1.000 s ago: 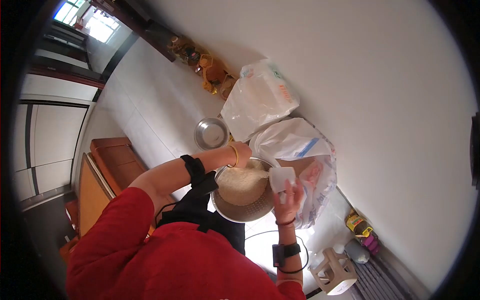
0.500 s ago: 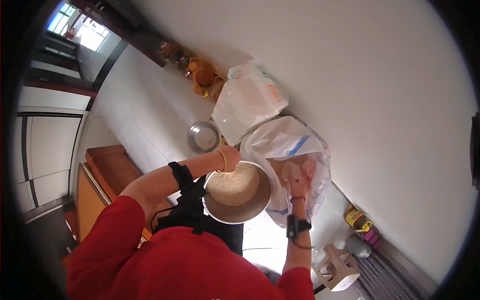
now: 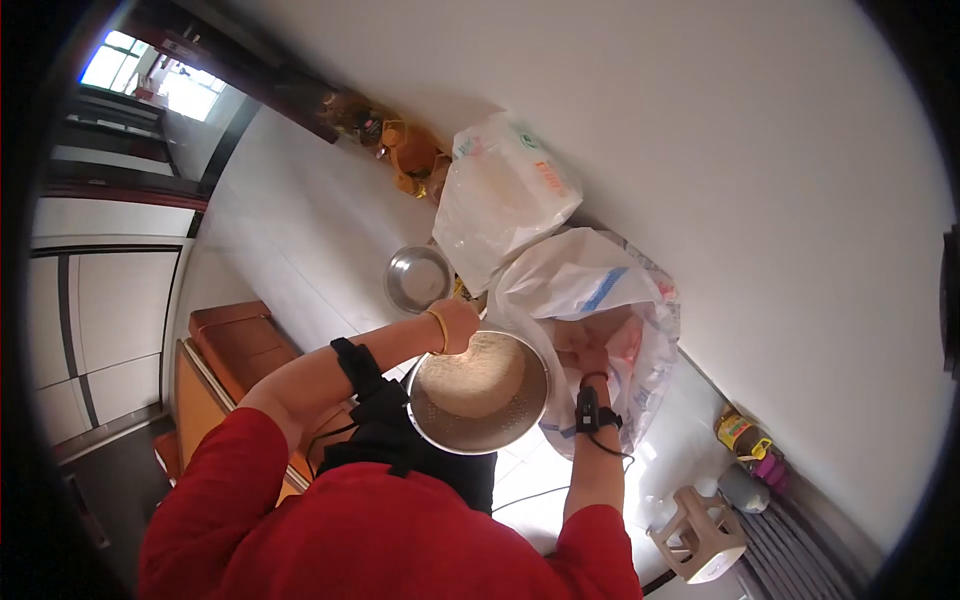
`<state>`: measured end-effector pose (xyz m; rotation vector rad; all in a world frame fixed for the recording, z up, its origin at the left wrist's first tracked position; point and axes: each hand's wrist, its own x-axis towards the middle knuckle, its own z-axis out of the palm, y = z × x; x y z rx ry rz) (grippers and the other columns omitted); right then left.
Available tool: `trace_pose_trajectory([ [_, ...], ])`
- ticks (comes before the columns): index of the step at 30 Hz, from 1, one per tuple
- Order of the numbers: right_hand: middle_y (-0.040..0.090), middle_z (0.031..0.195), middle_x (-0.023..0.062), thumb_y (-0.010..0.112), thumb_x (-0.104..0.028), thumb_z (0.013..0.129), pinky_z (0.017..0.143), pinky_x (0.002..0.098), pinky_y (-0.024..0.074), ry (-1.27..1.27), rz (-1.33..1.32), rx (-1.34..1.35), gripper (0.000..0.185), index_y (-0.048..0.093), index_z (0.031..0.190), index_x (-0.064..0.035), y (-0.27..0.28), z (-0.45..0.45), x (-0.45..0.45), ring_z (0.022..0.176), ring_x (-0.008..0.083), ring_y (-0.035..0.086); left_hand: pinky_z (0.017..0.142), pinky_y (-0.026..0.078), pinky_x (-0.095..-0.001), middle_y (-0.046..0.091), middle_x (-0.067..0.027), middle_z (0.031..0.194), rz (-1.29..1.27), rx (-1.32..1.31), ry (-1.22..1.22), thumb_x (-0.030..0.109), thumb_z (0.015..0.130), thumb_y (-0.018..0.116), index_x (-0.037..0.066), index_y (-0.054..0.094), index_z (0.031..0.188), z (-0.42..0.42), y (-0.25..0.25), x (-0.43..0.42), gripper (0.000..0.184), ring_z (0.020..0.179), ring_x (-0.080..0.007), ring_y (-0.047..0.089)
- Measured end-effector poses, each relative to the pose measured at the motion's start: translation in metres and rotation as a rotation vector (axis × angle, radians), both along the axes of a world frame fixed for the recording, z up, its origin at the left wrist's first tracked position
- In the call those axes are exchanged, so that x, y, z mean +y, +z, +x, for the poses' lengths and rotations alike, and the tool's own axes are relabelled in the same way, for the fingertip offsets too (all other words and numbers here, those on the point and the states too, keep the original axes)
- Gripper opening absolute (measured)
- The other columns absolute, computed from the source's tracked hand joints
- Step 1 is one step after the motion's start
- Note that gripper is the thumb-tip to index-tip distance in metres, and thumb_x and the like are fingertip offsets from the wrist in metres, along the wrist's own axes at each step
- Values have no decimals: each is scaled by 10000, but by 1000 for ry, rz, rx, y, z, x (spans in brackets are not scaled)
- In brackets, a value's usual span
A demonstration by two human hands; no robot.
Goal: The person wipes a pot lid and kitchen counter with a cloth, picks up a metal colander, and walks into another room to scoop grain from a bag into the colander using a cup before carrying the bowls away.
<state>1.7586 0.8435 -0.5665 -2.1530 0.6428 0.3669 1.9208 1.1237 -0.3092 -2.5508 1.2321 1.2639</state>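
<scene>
My left hand (image 3: 456,326) is closed at the far rim of a round metal pot (image 3: 478,434). The pot holds a pale, grainy heap (image 3: 470,375) that looks like rice. My right hand (image 3: 588,356) reaches down into the mouth of a large white woven sack (image 3: 545,290), right of the pot. Its fingers are blurred and partly hidden in the sack, so I cannot make out whether they hold anything. A pinkish lining shows inside the sack.
A shallow steel bowl (image 3: 418,278) sits on the tiled floor. Behind the sack stands a full white plastic bag (image 3: 505,195). Amber bottles (image 3: 412,150) line the wall at the back. A beige stool (image 3: 700,535) stands at lower right, near a yellow-labelled jar (image 3: 742,432).
My right hand has gone deeper into the sack, and the pale shape by its fingers no longer shows. The left hand stays at the pot's rim. The whole view has shifted slightly.
</scene>
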Motion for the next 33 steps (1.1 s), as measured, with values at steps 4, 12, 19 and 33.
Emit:
trace_pose_trajectory([
  [4, 522, 1015, 95, 585, -101, 734, 640, 258, 482, -534, 506, -31, 468, 439, 1175, -45, 72, 1, 9, 834, 185, 537, 639, 472, -406, 604, -176, 722, -8, 19, -3, 99, 614, 516, 25, 613, 761, 2, -4, 0, 191, 719, -319, 601],
  [12, 451, 1113, 93, 570, -19, 725, 651, 250, 478, -662, 583, -240, 520, 398, 1215, -46, 200, 5, 21, 890, 169, 500, 634, 480, -393, 600, -194, 732, -60, 7, 33, 107, 607, 528, -1, 612, 716, 4, -3, -4, 175, 733, -330, 599],
  [19, 408, 1202, 85, 630, 34, 640, 677, 247, 481, -298, 360, -359, 600, 431, 1198, -62, 271, -10, 59, 888, 165, 514, 634, 478, -392, 599, -196, 755, -85, 11, 25, 94, 620, 532, -20, 609, 710, 6, -9, -3, 163, 727, -330, 598],
  [33, 392, 1228, 80, 477, 30, 774, 767, 317, 482, -527, 821, -371, 508, 347, 1256, -67, 241, -11, 69, 1002, 189, 489, 646, 481, -381, 613, -172, 791, -28, 19, 23, 133, 622, 547, 25, 641, 749, 8, -4, -4, 191, 762, -305, 604],
])
